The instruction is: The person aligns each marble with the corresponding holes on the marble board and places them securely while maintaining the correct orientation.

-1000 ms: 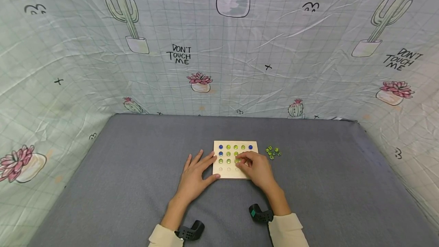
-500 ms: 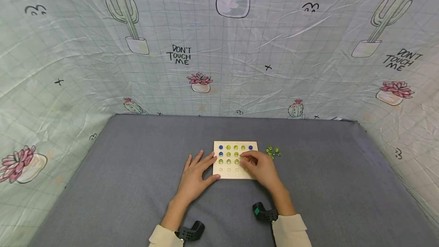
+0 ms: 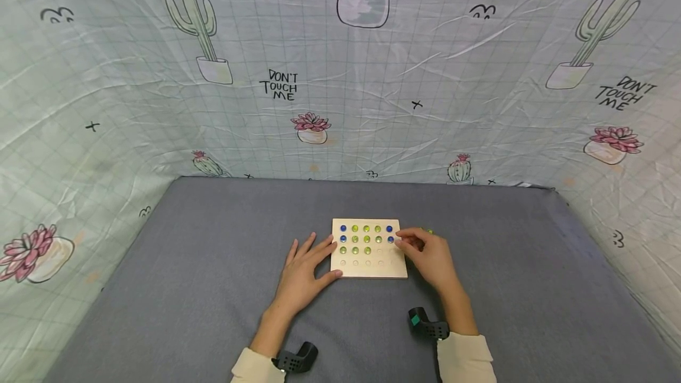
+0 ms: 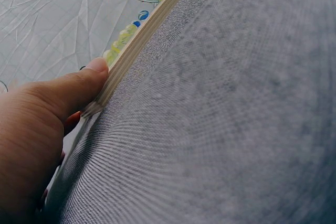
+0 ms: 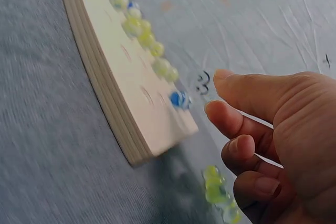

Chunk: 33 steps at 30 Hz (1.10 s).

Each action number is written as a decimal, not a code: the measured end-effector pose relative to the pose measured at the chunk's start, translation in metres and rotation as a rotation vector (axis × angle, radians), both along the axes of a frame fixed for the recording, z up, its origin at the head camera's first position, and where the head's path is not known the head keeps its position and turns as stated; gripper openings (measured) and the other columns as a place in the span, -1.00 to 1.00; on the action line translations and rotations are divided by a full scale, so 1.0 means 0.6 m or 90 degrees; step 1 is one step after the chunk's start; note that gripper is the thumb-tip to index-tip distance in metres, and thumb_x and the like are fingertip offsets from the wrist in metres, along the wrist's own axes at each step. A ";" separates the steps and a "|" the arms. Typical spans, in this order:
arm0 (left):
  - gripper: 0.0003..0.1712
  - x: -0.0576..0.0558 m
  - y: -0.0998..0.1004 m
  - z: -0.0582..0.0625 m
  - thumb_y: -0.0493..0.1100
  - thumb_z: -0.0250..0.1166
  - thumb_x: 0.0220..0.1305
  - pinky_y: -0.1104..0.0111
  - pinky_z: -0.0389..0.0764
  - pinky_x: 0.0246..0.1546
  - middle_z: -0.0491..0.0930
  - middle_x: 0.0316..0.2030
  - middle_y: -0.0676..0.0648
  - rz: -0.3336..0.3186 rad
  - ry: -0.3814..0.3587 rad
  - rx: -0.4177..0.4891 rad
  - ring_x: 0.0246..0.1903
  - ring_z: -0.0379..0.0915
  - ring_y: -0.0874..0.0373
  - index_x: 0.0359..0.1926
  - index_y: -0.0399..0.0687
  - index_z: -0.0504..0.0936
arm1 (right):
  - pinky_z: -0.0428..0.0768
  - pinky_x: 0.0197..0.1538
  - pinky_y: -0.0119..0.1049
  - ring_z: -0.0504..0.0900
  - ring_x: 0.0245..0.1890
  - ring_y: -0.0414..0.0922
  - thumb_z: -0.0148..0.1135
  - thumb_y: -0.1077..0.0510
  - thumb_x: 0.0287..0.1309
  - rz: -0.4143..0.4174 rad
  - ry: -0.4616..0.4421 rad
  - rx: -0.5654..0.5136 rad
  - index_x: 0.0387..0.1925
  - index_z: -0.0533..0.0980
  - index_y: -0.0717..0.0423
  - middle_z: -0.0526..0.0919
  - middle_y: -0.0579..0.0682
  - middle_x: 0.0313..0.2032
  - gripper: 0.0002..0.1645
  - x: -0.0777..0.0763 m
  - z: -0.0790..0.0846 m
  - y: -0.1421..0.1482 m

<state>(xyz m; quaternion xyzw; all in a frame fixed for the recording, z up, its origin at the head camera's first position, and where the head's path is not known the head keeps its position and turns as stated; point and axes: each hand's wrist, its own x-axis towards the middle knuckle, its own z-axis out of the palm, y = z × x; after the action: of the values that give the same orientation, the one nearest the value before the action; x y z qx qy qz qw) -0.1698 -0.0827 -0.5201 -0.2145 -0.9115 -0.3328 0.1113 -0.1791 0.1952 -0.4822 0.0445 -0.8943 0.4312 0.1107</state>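
Note:
A pale wooden board [image 3: 367, 270] with rows of shallow holes lies on the grey cloth. Green marbles [image 3: 366, 239] and a few blue marbles [image 3: 391, 240] sit in its upper rows; the front row of holes is bare. My left hand [image 3: 301, 276] rests spread at the board's left side, thumb on the near edge and fingertips on the left edge. Just off the right edge is my right hand [image 3: 432, 259], its bent fingers apart from the thumb and nothing between them in the right wrist view. Loose green marbles [image 5: 212, 184] lie beside it, mostly hidden by the hand in the head view.
Grey cloth [image 3: 213, 241] covers the table. A hanging sheet [image 3: 372, 87] printed with cacti closes off the back and both sides. Each wrist wears a black camera mount, such as the right wrist mount [image 3: 428, 325].
My right hand has moved right, from over the board's middle to just past its right edge, uncovering a green and a blue marble in the second row. The left hand keeps its place.

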 end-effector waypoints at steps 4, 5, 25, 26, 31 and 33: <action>-0.25 0.000 0.001 0.000 0.18 0.37 0.10 -0.02 -0.21 0.41 0.37 0.30 0.02 0.000 0.001 -0.002 0.38 0.05 -0.06 0.29 0.03 0.48 | 0.42 -0.51 -0.37 0.44 -0.50 -0.13 0.35 0.15 0.15 -0.026 -0.002 0.000 -0.16 0.66 0.11 0.58 -0.07 -0.44 -0.79 0.002 -0.003 0.020; -0.25 0.000 0.001 0.001 0.18 0.37 0.10 -0.02 -0.20 0.41 0.37 0.30 0.02 0.000 0.001 -0.002 0.38 0.05 -0.06 0.28 0.03 0.48 | 0.42 -0.51 -0.37 0.45 -0.50 -0.13 0.35 0.15 0.15 -0.034 -0.002 -0.002 -0.16 0.66 0.10 0.59 -0.06 -0.44 -0.79 0.002 -0.005 0.025; -0.25 -0.001 0.002 -0.002 0.18 0.38 0.09 -0.01 -0.22 0.42 0.35 0.31 0.05 0.008 -0.003 -0.008 0.39 0.03 -0.05 0.29 0.04 0.48 | 0.43 -0.49 -0.42 0.47 -0.54 -0.23 0.41 0.16 0.08 -0.094 0.037 0.009 -0.25 0.69 0.12 0.63 -0.07 -0.48 -0.83 0.008 -0.026 0.081; -0.25 -0.001 0.002 -0.002 0.18 0.38 0.09 -0.01 -0.22 0.42 0.35 0.31 0.05 0.008 -0.003 -0.007 0.39 0.03 -0.05 0.29 0.04 0.48 | 0.43 -0.49 -0.42 0.47 -0.55 -0.24 0.41 0.16 0.08 -0.093 0.038 0.013 -0.26 0.70 0.11 0.63 -0.08 -0.48 -0.83 0.007 -0.027 0.081; -0.25 -0.001 0.001 -0.003 0.19 0.38 0.09 -0.01 -0.22 0.42 0.36 0.30 0.05 0.007 -0.002 -0.005 0.38 0.04 -0.05 0.28 0.04 0.48 | 0.44 -0.50 -0.40 0.46 -0.56 -0.23 0.43 0.14 0.06 -0.092 0.033 0.029 -0.28 0.71 0.05 0.62 -0.12 -0.51 -0.85 0.007 -0.034 0.080; -0.25 -0.001 0.000 -0.004 0.19 0.37 0.09 -0.01 -0.22 0.42 0.36 0.30 0.05 0.006 -0.002 -0.005 0.38 0.04 -0.05 0.28 0.04 0.48 | 0.44 -0.50 -0.40 0.46 -0.55 -0.22 0.43 0.15 0.06 -0.095 0.028 0.031 -0.28 0.70 0.06 0.61 -0.12 -0.51 -0.85 0.007 -0.035 0.079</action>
<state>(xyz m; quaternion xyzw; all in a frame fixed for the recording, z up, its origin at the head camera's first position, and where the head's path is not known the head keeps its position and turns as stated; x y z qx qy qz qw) -0.1704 -0.0824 -0.5223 -0.2099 -0.9141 -0.3288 0.1108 -0.1751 0.2423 -0.5033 -0.0099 -0.9028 0.3987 0.1606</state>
